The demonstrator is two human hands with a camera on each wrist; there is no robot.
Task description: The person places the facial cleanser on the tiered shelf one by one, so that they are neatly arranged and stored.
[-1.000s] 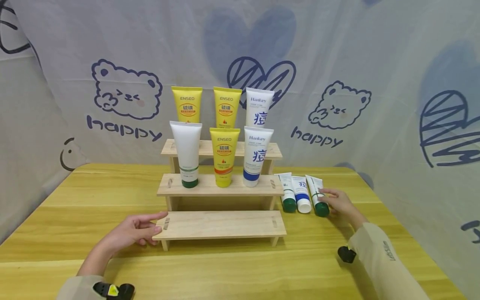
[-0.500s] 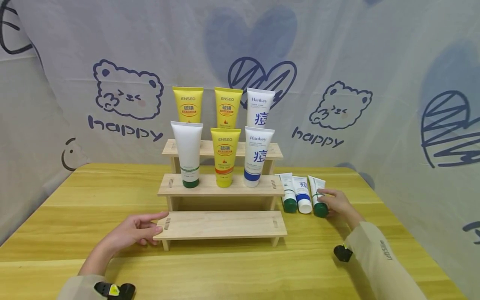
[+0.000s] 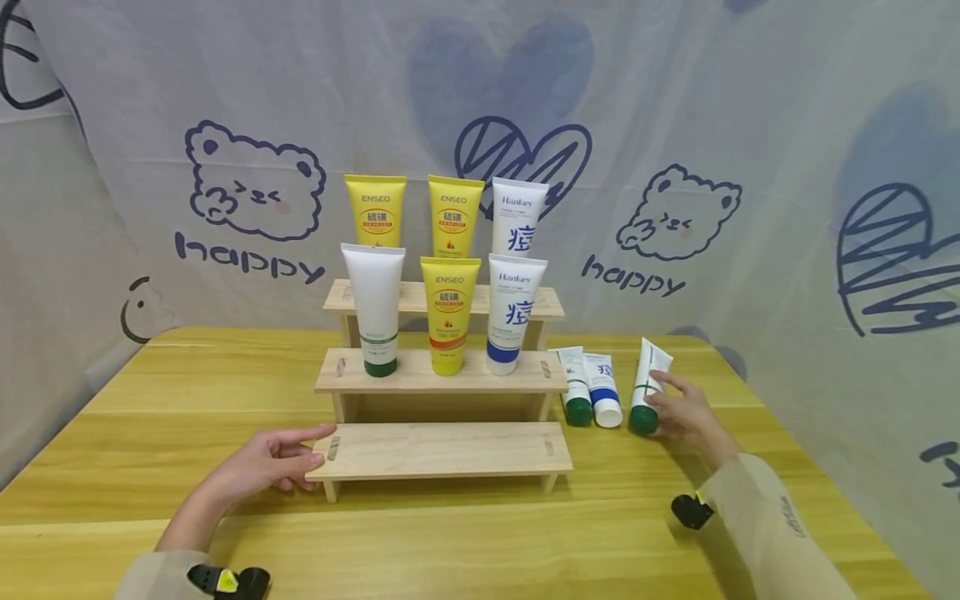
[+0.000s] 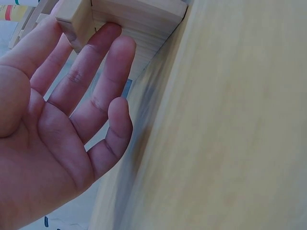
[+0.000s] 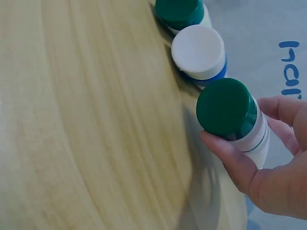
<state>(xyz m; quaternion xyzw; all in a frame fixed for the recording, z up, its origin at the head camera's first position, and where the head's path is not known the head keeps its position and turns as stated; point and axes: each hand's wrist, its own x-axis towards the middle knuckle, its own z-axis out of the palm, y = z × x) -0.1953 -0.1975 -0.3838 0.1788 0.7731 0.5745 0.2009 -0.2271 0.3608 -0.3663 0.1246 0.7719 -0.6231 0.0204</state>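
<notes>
My left hand [image 3: 262, 461] holds the left end of the lowest step of a three-tier wooden display stand [image 3: 442, 450]. In the left wrist view, its fingers lie against the stand's leg [image 4: 76, 24]. My right hand [image 3: 686, 417] grips a white squeeze tube with a green cap [image 3: 649, 385], right of the stand. From the right wrist view, thumb and fingers pinch that tube [image 5: 259, 139] just behind its cap. To its left lie a white tube with a blue band [image 3: 602, 387] and another green-capped white tube [image 3: 575, 387].
On the middle tier stand a white green-capped tube [image 3: 373, 308], a yellow tube [image 3: 448, 317] and a Hankey tube [image 3: 514, 312]. Behind them, the top tier carries two yellow tubes and a second Hankey tube [image 3: 518, 212]. A printed cloth [image 3: 480, 83] hangs behind the wooden table [image 3: 450, 542].
The green-capped tube in my right hand has moved right, away from the other two lying tubes, and now leans the other way. My left hand has stayed at the stand.
</notes>
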